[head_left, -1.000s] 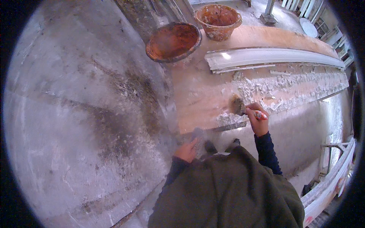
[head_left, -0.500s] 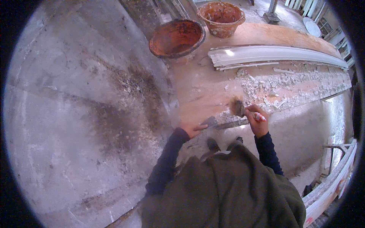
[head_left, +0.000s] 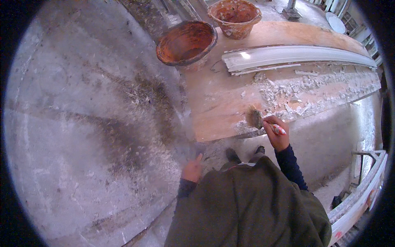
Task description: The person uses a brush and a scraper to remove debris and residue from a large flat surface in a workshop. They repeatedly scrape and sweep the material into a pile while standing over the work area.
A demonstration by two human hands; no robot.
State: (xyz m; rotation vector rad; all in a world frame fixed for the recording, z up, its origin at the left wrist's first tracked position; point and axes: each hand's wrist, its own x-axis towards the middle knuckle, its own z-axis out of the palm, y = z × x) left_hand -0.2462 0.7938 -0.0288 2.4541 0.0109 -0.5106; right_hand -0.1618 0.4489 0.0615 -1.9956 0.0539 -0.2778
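Note:
My right hand (head_left: 278, 133) is closed around the red-and-white handle of a wide paintbrush (head_left: 255, 117). Its tan bristles rest on the wooden tabletop (head_left: 220, 96), close to the near edge and just left of a spread of white plaster scraps (head_left: 288, 88). Below the table's left corner is my left hand (head_left: 191, 168), slightly blurred, with a finger stretched along a dark flat scraper (head_left: 200, 149). The scraper's outline is faint against the grey surface and its exact shape is hard to make out.
A long white plaster moulding (head_left: 296, 57) lies across the tabletop behind the scraps. An orange basin (head_left: 187, 43) and an orange bucket (head_left: 234, 18) stand at the far left end. A stained grey slab (head_left: 74, 123) fills the left side. More white moulding (head_left: 349, 218) is at lower right.
My left hand has pulled back from the table's near edge, down and left toward my body, with the scraper. My right hand and the brush have shifted only slightly left.

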